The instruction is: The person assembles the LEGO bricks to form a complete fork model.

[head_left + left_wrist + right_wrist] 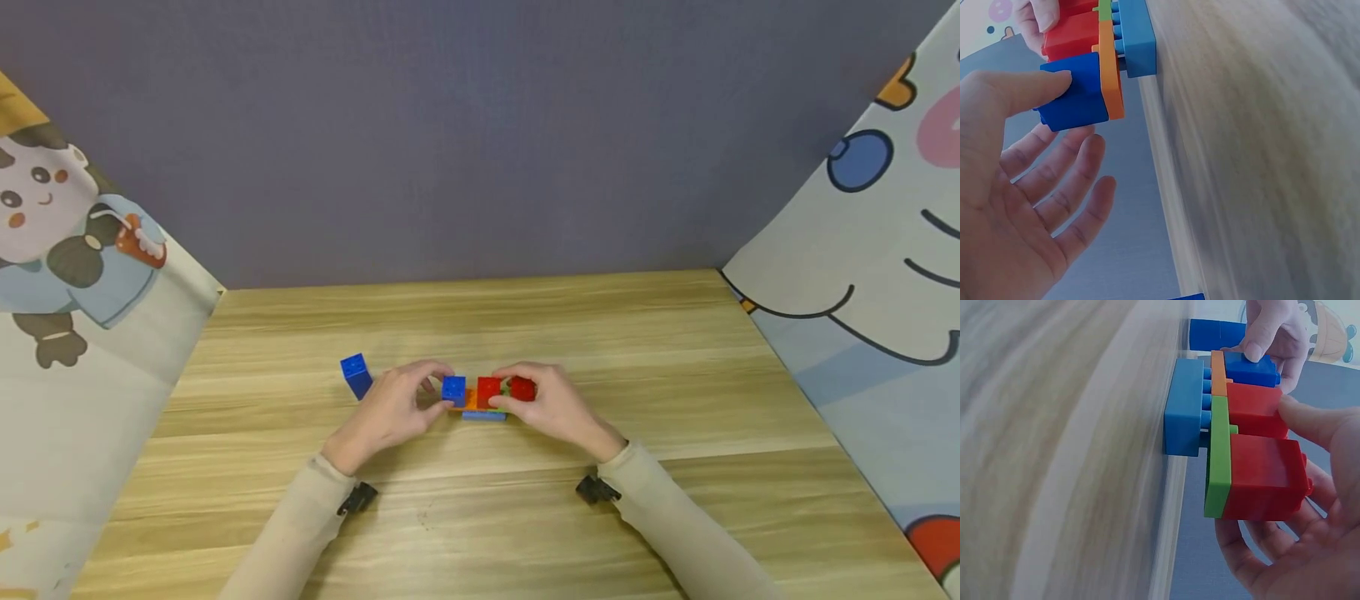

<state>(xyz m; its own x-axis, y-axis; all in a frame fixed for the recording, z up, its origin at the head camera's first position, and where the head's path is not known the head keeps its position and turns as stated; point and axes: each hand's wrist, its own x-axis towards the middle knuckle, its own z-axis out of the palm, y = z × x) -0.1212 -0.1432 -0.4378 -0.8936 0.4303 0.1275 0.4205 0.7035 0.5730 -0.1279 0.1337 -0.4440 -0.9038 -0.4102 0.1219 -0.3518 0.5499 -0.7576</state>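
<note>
A light blue brick [1184, 407] sits on the table with its studs up. Over it lie an orange plate [1110, 69] and a green plate [1219, 456], end to end; bits of the studs show beneath them. A blue brick [453, 391] stands on the orange plate's left end, pinched between thumb and fingers of my left hand [393, 408]. Near the middle is one red brick [1255, 406], held by my right hand [555, 404] with the thumb on its near side. Another red brick [1266, 477] stands on the green plate's right end, within that hand's curve.
A separate tall blue block [356, 377] stands on the wooden table [480, 517] just left of my left hand. Behind the table rises a grey panel [465, 150]. Printed cartoon panels flank both sides.
</note>
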